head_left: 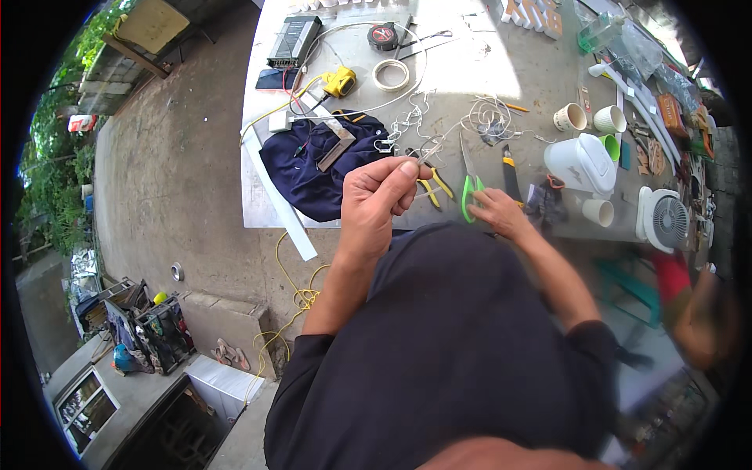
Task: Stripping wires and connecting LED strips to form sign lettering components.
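Observation:
My left hand (381,190) is closed, with thumb and forefinger pinching a thin pale wire (439,143) above the front edge of the table. That wire runs off toward a loose coil on the tabletop. A short pale end pokes out below the fingers. My right hand (503,213) has its fingers at the handle of a pair of green-handled scissors (468,185), whose blades point away from me. Between the hands lie yellow-handled pliers (439,185). Just beyond my right hand is a yellow-and-black utility knife (511,174).
A dark blue cloth (294,168), a yellow device (340,81), a tape roll (391,74) and a tape measure (383,36) lie on the left. Rightward stand cups (609,119), a white container (580,163) and a small fan (664,218). Another person's blurred arm (705,317) shows lower right.

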The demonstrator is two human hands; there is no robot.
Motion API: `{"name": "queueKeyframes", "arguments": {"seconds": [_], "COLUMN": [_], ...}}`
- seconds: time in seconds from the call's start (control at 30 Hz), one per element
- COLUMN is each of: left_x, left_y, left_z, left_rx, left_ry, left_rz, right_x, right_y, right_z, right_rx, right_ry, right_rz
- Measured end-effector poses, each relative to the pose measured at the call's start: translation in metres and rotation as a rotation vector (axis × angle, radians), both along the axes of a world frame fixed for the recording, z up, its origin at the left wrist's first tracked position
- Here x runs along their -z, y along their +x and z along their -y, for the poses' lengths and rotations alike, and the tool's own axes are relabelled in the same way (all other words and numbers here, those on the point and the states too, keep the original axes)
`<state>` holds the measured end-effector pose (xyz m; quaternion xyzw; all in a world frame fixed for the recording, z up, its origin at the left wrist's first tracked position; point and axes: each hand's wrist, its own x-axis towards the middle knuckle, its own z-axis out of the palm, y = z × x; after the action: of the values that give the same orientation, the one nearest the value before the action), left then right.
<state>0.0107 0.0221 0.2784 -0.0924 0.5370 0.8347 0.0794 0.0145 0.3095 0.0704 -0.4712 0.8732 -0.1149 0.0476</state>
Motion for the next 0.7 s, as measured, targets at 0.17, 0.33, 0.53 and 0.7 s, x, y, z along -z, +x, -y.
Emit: {"name": "queueKeyframes", "arguments": {"seconds": [0.17,0.33,0.53,0.7], "left_x": [0.010,0.015,0.010,-0.001], "left_y": [0.005,0.002,-0.002,-0.002], "left_z": [0.015,0.023,0.025,0.032], "left_rx": [0.010,0.025,0.084,0.085], "left_ry": [0.000,0.009,-0.047,-0.005], "left_rz": [-0.028,-0.029,-0.063,-0.110], "right_x": [0.018,0.034,0.039,0.024], "right_y": [0.030,0.047,0.038,0.040], "right_z": [0.002,0.034,0.060,0.050], "right_rx": [0.213,0.723,1.019,1.147], "right_ry": [-0.133,-0.146,-0.017,0.011], "right_rz": [0.052,0.160,0.269,0.260]}}
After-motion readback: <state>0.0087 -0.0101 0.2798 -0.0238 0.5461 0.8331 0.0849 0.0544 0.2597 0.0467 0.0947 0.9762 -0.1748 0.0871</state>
